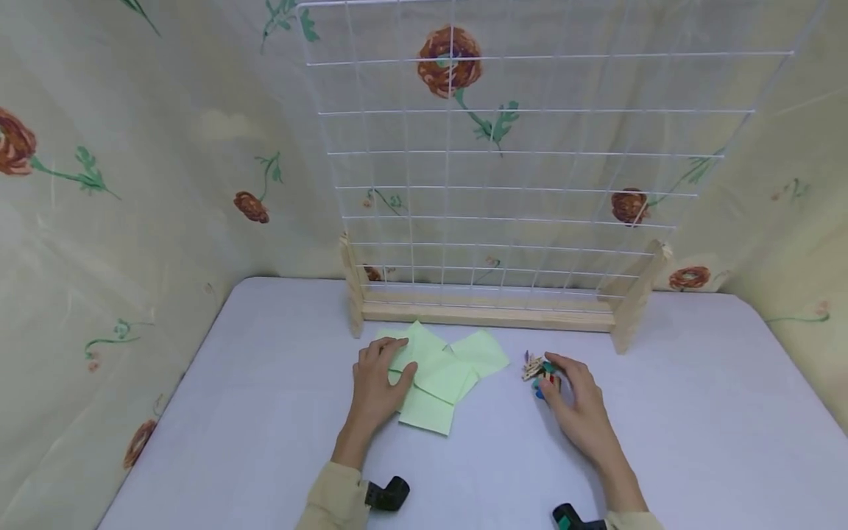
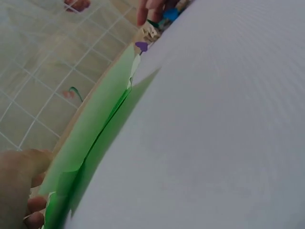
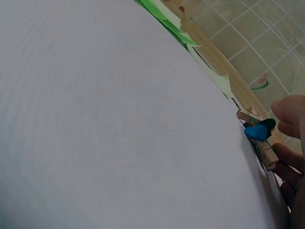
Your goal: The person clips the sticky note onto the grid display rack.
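Head view first: the left hand (image 1: 377,390) lay over the left edge of the green paper sheets (image 1: 447,375), thumb and fingers spread apart and not wrapped around anything. My guess is it was there to stop that loose, overlapping spread from sliding about. The right hand (image 1: 583,412) was about half open, thumb and fingers loosely bent around a little heap of clothespins (image 1: 532,368) on the worktop (image 1: 265,412), maybe to keep them bunched. Both lots sat just in front of the wire grid, which was propped up by its wooden stand (image 1: 486,315), so everything was in easy reach. The overlap hid how many sheets there were, the right hand covered part of the heap, and the sleeves were cut off at the bottom.

Left wrist view: the paper showed nearly edge-on, a few edges lifted. The left hand was half out of frame, so no idea what the fingertips were doing behind the sheets. A purple heart (image 2: 141,46) poked out near their far end.

Right wrist view: a blue heart (image 3: 257,132) sat on the clothespins, with fingers close around them. It's cropped and pretty dark, so I could be wrong, but I didn't see a definite pinch.
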Motion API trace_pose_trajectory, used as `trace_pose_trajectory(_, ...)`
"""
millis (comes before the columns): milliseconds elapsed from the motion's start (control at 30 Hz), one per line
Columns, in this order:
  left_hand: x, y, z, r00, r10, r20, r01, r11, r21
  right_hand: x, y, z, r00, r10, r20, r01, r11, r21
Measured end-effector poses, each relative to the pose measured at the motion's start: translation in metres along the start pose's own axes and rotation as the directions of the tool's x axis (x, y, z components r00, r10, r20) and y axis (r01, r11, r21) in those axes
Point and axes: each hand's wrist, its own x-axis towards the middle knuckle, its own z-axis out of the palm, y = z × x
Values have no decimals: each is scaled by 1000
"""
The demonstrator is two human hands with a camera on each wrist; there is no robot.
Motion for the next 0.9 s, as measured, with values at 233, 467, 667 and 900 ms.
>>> trace_pose_trajectory(233, -1, -3, 6, 1000, 18, -14, -17, 998, 68, 2, 1, 7, 997, 10, -71, -16, 997, -73)
trace_pose_trajectory(467, -2, -3, 7, 998, 60, -33, -57, 995, 80, 1, 1, 7, 996, 13, -88, -19, 997, -70)
trace_pose_trajectory(667, -2, -3, 7, 998, 65, -24, -62, 994, 94, 0, 3, 7, 996, 23, -90, -29, 997, -72)
trace_pose_trajectory(900, -3, -3, 7, 997, 68, -29, -64, 991, 115, 1, 4, 9, 996, 6, -88, -12, 997, -73)
